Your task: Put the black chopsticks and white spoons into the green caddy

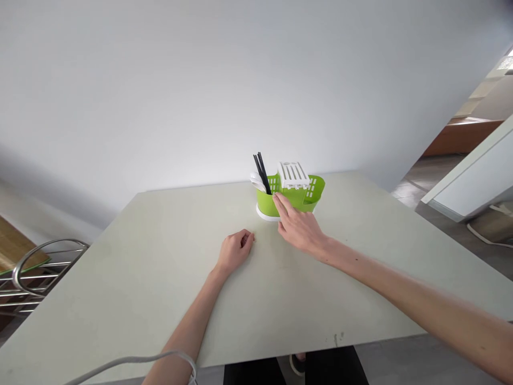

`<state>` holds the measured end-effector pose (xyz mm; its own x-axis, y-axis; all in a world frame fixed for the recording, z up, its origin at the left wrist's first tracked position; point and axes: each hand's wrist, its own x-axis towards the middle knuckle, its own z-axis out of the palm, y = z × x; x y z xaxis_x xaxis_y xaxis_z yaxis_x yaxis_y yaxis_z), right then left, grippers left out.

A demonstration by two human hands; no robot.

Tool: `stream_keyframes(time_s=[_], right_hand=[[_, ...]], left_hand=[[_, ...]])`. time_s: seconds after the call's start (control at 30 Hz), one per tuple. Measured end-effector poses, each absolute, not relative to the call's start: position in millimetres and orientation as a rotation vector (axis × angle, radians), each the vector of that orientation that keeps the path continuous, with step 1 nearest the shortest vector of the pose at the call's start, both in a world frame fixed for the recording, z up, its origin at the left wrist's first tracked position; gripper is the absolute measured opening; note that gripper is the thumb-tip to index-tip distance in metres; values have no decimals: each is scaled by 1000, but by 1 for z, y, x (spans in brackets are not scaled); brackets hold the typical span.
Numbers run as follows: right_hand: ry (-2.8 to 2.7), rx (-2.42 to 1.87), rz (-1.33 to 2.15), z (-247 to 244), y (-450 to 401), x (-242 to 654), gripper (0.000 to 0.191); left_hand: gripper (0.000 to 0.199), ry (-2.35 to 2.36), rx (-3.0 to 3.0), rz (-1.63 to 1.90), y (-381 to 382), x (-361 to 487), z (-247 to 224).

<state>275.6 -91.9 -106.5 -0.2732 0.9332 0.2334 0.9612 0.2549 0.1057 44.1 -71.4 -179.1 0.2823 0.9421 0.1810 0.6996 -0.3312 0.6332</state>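
A green utensil caddy [266,205] with a white slotted top [294,175] and a white base stands near the back edge of the pale table. Black chopsticks [262,172] and white spoons [257,182] lean in its left compartment. My right hand [300,227] is at the front of the caddy, its fingers stretched out against or just before the green wall, holding nothing I can see. To the left and nearer to me, my left hand [236,250] rests on the table with its fingers curled in and nothing visible in them.
The table [160,267] meets a white wall [200,96]. A grey cable [132,359] crosses my left forearm at the front edge. Beyond the table's left side stands a metal rack [38,275] with a wooden board [16,246]. A white panel [476,166] is at the right.
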Motion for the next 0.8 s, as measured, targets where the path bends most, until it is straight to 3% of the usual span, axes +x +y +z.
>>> stream_keyframes(time_s=[0.5,0.8], right_hand=[[-2195,-1973,-546,-132,-77,329,81],[-2126,-2103,-433,-132,-58,402,84]], left_hand=[[36,1492,2088,741,-73,47,-176],[35,1496,2052,749,-76,48,-171]])
